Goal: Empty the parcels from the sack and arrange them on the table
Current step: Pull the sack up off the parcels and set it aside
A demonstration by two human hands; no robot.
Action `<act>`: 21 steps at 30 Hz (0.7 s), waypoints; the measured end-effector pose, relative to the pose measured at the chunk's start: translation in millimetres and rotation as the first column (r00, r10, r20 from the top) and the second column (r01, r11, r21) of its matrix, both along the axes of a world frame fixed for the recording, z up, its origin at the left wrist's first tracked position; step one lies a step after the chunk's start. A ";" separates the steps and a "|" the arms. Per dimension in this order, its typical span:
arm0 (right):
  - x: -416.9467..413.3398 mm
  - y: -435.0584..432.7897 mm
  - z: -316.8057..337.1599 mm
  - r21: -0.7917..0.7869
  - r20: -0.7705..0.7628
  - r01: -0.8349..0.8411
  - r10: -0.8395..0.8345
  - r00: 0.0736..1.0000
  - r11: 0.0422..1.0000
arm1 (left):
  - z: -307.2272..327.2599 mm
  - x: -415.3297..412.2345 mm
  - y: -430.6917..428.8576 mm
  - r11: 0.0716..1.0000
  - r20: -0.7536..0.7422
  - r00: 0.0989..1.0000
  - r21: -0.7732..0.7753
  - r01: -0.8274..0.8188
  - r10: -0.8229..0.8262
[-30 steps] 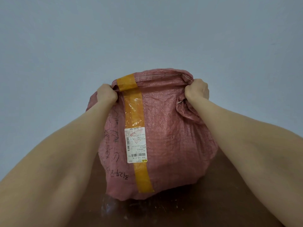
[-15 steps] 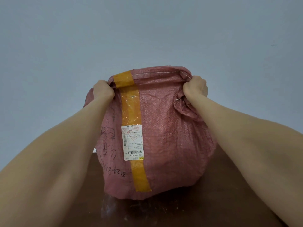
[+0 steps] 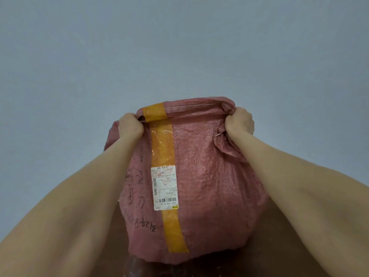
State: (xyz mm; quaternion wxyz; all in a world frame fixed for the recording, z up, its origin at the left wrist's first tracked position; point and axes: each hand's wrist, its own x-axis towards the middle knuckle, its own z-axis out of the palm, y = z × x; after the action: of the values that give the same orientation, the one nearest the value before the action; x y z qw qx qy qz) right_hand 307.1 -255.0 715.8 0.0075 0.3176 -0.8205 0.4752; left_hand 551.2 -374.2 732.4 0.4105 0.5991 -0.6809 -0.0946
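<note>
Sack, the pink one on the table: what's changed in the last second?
Hardly anything. The pink woven sack sits slightly lower in the head view, perhaps only camera tilt. The left hand and right hand still grip its top edge; nothing let go.

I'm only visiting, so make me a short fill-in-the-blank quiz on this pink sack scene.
The left hand and right hand each grip the pink sack at its ___ edge.
Under the sack is a dark brown ___.
The white label is stuck over a long orange strip of ___.
Missing words: top; table; tape.
</note>
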 end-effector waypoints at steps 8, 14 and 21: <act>2.1 -2.5 3.9 -0.034 -0.028 0.009 -0.010 1.000 0.999 | 6.7 -1.7 2.4 1.000 -0.088 0.996 -0.013 -0.010 0.009; 0.7 -3.6 10.8 -0.056 -0.022 -0.003 0.001 1.000 0.998 | 11.1 -4.3 2.7 1.000 -0.146 0.989 -0.022 -0.019 0.015; -1.7 -4.1 13.0 -0.069 -0.031 0.002 -0.004 1.000 0.998 | 13.0 -5.0 2.8 1.000 -0.172 0.985 -0.025 -0.013 0.008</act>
State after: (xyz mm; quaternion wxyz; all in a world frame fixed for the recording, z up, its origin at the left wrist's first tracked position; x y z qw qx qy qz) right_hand 305.3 -259.0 728.7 0.0320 0.3234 -0.8039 0.4982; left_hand 546.2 -371.4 745.4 0.4760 0.5869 -0.6409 -0.1349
